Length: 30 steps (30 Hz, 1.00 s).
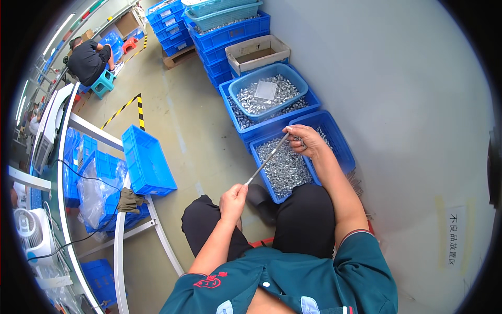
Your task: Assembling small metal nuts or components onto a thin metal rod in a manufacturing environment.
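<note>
Partly, right hand (307, 141) and left hand (233, 198) hide the rod's (267, 159) ends.

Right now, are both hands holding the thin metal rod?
Yes, the left hand grips the lower end of the thin metal rod and the right hand pinches its upper end.

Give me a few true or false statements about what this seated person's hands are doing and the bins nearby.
1. Both hands hold one thin metal rod. True.
2. The right hand is over a blue crate of small metal parts. True.
3. The left hand rests inside the cardboard box. False: it grips the rod's lower end above the lap.
4. The round blue basin is empty. False: it holds metal parts.
</note>
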Tool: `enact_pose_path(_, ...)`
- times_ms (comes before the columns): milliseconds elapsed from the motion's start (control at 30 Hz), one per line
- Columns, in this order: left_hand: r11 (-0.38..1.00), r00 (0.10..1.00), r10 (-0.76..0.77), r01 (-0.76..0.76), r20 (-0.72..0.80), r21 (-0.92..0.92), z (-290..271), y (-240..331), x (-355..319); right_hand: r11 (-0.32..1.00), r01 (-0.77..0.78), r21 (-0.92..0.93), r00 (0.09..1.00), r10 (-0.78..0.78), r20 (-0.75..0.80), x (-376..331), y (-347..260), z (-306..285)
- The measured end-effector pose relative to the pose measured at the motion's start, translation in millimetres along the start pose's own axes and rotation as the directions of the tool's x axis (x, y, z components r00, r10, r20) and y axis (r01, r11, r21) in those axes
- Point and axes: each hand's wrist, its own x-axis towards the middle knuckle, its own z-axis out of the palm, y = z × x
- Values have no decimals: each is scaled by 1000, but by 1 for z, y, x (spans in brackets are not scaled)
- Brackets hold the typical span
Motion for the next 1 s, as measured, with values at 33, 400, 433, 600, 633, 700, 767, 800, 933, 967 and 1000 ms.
enact_pose_path(33,999,1000,16,-15,-22,29,-1,2,0,1000,-1,1,1000,1,-2,-2,-4,0)
enact_pose_path(400,996,999,47,-45,-22,74,-7,8,2,977,13,-214,1000,-15,-10,-10,-18,3)
enact_pose_path(433,996,998,51,-49,-25,72,-6,8,3,985,25,-170,1000,-27,-10,-8,-16,3)
enact_pose_path(600,997,998,59,-58,-14,54,-6,10,4,996,-10,83,995,2,98,-3,-8,-4)
enact_pose_path(633,997,998,58,-58,-15,53,-7,9,3,985,-46,164,994,29,105,-3,-7,-2)
enact_pose_path(700,997,998,60,-59,-16,49,-6,7,4,984,-44,172,995,27,101,0,-5,-1)
enact_pose_path(767,999,998,53,-53,-36,9,-4,6,4,983,-42,179,995,25,95,4,-3,-4)
enact_pose_path(800,999,998,54,-53,-35,7,-4,6,4,973,-80,217,993,59,104,7,-2,-6)
enact_pose_path(933,999,999,27,-26,-23,28,-5,2,5,962,-141,235,990,128,66,11,0,-3)
enact_pose_path(967,1000,1000,16,-16,-17,23,-5,1,5,962,-142,234,989,129,67,10,0,0)
enact_pose_path(1000,1000,1000,16,-15,-18,23,-5,-1,5,986,-74,147,997,73,14,8,0,2)
